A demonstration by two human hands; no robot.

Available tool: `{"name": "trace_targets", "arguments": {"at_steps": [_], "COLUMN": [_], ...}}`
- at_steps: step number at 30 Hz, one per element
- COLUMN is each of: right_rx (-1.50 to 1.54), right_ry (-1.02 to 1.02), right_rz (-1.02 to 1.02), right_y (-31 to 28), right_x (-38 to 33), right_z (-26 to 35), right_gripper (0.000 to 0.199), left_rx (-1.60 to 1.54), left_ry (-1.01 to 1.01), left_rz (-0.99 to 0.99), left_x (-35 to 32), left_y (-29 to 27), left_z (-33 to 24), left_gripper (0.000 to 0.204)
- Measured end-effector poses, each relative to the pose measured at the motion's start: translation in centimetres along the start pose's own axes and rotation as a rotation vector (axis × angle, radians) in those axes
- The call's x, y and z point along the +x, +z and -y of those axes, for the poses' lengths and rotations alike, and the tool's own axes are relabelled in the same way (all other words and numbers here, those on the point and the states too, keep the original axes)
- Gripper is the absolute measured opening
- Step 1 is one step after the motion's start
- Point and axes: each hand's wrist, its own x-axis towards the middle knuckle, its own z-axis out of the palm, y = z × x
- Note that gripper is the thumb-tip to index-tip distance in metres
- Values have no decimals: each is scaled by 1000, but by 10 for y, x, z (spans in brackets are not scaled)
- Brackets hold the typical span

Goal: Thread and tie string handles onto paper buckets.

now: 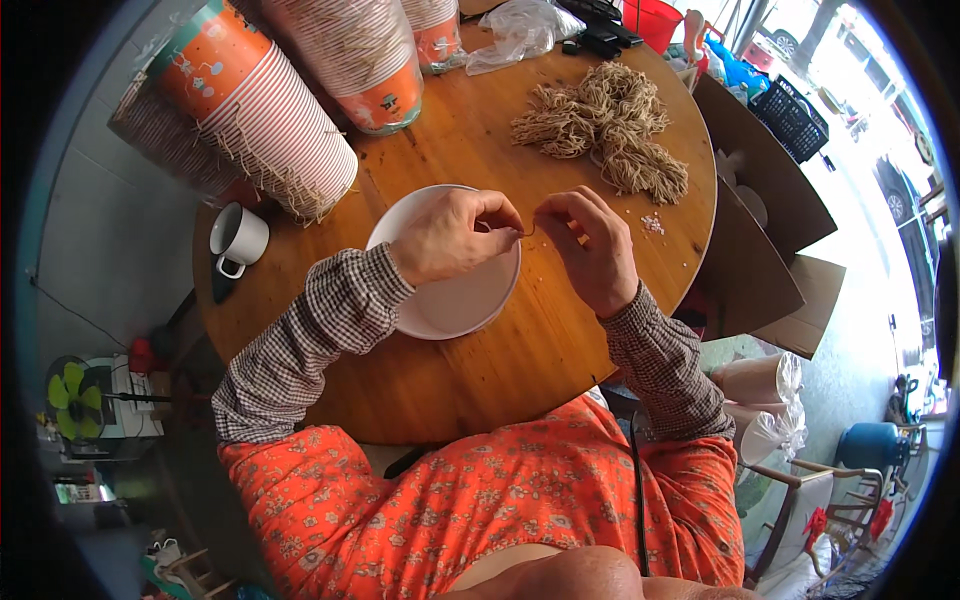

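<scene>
Cardboard boxes [745, 190] flank the right side of a round, glossy brown wooden table [560, 330]. Stacked orange-and-white paper tubs [285, 130] stand at the far left of the tabletop, with a white, dark-rimmed mug [240, 235] nearby; a tangled heap of beige string [610, 125] lies at the far right. Over a round white bowl [450, 305], the left hand [450, 238] pinches a short, thin brown strand [529, 234] between thumb and forefinger. The right hand [595, 250], above bare wood, pinches the strand's other end, its remaining fingers curled. Only a narrow gap separates the 2 hands; the strand bridges it, just beyond the bowl's right rim.
</scene>
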Motion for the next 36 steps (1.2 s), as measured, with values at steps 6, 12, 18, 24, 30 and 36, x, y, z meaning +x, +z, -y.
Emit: {"name": "trace_targets", "arguments": {"at_steps": [6, 12, 18, 24, 30, 36], "right_rx": [29, 2, -64, -93, -125, 48], "right_ry": [-28, 19, -30, -16, -26, -90], "right_rz": [-4, -4, 85, 88, 72, 20], "right_y": [-1, -1, 7, 17, 23, 30], "right_x": [9, -3, -20, -21, -18, -19], "right_z": [4, -2, -2, 0, 2, -3], "right_gripper": [9, 10, 8, 9, 13, 13], "left_rx": [-24, -147, -405, -569, -635, -614], "left_ry": [-47, -11, -125, -203, -192, -182], "left_rz": [7, -96, -112, -85, -111, -133], "left_x": [-2, -2, -3, -5, -7, -5], "left_y": [-2, 0, -1, 1, 2, 1], "left_z": [-7, 1, 1, 12, 16, 20], "left_gripper": [14, 12, 10, 12, 12, 11]}}
